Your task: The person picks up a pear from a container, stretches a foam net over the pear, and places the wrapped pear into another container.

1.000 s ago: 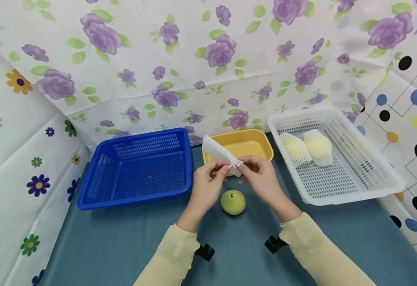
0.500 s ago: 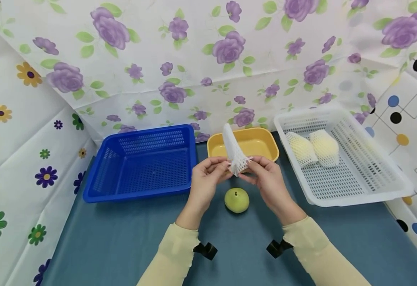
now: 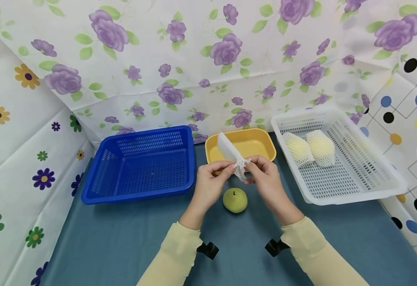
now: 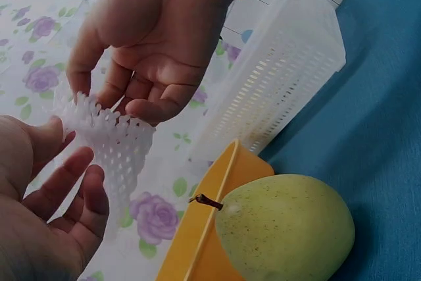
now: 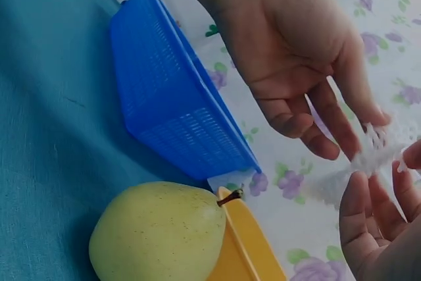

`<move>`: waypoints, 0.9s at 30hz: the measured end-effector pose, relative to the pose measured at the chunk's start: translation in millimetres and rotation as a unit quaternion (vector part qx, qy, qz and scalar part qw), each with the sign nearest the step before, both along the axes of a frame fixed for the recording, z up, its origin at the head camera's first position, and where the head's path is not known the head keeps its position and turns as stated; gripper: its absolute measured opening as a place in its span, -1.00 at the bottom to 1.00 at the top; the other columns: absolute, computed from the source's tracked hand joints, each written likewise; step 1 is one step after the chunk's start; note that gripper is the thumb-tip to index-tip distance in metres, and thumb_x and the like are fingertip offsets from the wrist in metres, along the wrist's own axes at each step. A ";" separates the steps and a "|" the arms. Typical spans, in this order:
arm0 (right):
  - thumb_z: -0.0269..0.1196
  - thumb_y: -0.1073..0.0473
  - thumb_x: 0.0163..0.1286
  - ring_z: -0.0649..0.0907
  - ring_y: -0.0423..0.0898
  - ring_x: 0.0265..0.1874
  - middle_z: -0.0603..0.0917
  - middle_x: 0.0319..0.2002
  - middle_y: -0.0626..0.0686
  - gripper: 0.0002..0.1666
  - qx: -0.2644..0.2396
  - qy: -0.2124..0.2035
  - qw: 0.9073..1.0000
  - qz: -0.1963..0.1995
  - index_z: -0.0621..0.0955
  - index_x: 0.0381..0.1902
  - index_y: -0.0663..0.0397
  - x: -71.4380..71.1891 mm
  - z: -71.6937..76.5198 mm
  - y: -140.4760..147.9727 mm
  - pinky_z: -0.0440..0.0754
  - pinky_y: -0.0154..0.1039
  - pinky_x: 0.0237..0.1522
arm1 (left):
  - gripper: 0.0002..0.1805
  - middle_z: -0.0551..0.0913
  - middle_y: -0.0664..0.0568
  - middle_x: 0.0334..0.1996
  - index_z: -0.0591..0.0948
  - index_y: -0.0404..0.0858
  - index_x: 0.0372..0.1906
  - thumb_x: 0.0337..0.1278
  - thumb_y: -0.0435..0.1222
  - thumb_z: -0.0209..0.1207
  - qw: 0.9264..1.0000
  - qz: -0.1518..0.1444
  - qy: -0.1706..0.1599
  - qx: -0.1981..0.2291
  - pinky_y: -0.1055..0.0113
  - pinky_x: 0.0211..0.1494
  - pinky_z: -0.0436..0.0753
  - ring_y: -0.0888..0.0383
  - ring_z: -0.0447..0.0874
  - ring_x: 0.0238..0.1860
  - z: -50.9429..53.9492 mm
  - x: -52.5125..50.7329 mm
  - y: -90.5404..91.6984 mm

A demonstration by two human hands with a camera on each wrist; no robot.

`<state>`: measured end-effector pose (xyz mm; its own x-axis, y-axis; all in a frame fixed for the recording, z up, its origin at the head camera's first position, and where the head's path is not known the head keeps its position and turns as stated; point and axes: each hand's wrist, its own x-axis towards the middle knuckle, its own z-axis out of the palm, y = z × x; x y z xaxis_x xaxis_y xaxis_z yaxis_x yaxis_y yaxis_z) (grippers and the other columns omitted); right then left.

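Note:
Between both hands hangs a white foam fruit net (image 3: 231, 150), its frilled open end toward me and its narrow body slanting up and to the left. My left hand (image 3: 210, 177) pinches one side of the net's rim between thumb and fingers. On the other side of that rim, my right hand (image 3: 266, 179) pinches with thumb and fingers. A yellow-green pear (image 3: 235, 200) stands on the table just below the hands, stem up, touched by neither. In the left wrist view the mesh of the foam net (image 4: 122, 153) shows clearly.
At the left is a blue basket (image 3: 138, 195). A yellow tray (image 3: 270, 146) lies behind the hands. The white basket (image 3: 365, 195) on the right holds two net-wrapped fruits (image 3: 320, 147). A blue-green cloth (image 3: 133, 234) covers the table.
The foam net swung more upright, then tilted back to the left. Both hands kept hold of its rim, spreading it apart and then coming slightly closer. The pear stayed put.

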<state>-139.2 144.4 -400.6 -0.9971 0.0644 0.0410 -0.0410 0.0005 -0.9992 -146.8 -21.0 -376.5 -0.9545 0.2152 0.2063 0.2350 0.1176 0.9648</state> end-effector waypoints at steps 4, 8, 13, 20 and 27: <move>0.23 0.03 0.31 0.62 -0.06 -0.27 0.61 -0.20 0.05 -0.66 0.012 0.015 1.000 0.018 0.54 -0.06 0.10 0.1 -0.9 0.8 0.69 -0.10 -0.36 | -0.80 0.69 -0.22 -0.29 0.67 -0.38 -0.19 0.22 -0.31 0.15 1.000 -0.003 -0.014 0.017 0.23 -0.39 0.69 0.31 0.59 -0.48 0.2 -1.6 -0.9; 0.32 -0.03 0.20 0.64 -0.02 -0.27 0.63 -0.18 0.10 -0.56 0.048 0.028 0.998 0.024 0.56 0.01 0.00 -0.5 -4.3 0.4 0.70 -0.16 -0.36 | -0.78 0.66 -0.24 -0.32 0.64 -0.38 -0.20 0.27 -0.28 0.11 1.000 0.007 -0.007 0.029 0.16 -0.38 0.69 0.29 0.58 -0.48 -6.5 -5.2 -0.9; 0.23 -0.07 0.29 0.62 -0.06 -0.42 0.64 -0.28 0.17 -0.59 0.022 0.000 1.000 0.007 0.62 -0.12 0.15 -1.9 -3.9 1.5 0.66 -0.22 -0.49 | -0.73 0.64 -0.18 -0.34 0.60 -0.30 -0.18 0.28 -0.16 0.08 0.998 0.024 -0.030 0.048 0.06 -0.40 0.66 0.19 0.55 -0.50 -21.4 -13.7 -2.5; 0.12 -0.07 0.38 0.35 -0.25 -0.68 0.49 -0.38 -0.10 -0.66 -0.146 -0.101 0.979 0.099 0.51 -0.16 0.10 -2.1 -1.3 11.0 0.28 -0.41 -0.75 | -0.74 0.58 -0.01 -0.41 0.53 -0.28 -0.09 0.33 -0.17 0.04 0.968 -0.007 -0.201 0.151 0.47 -0.61 0.42 0.17 0.44 -0.54 -26.4 -19.9 -9.8; -0.07 0.13 0.50 0.55 -0.24 -0.55 0.65 -0.43 -0.07 -0.68 -0.174 -0.095 0.967 0.163 0.51 0.05 0.11 -3.4 -5.0 13.9 0.21 -0.42 -0.79 | -0.69 0.64 -0.04 -0.33 0.50 -0.35 -0.01 0.33 -0.20 0.03 0.952 -0.029 -0.252 0.173 0.51 -0.60 0.50 0.22 0.50 -0.53 -31.0 -21.3 -15.4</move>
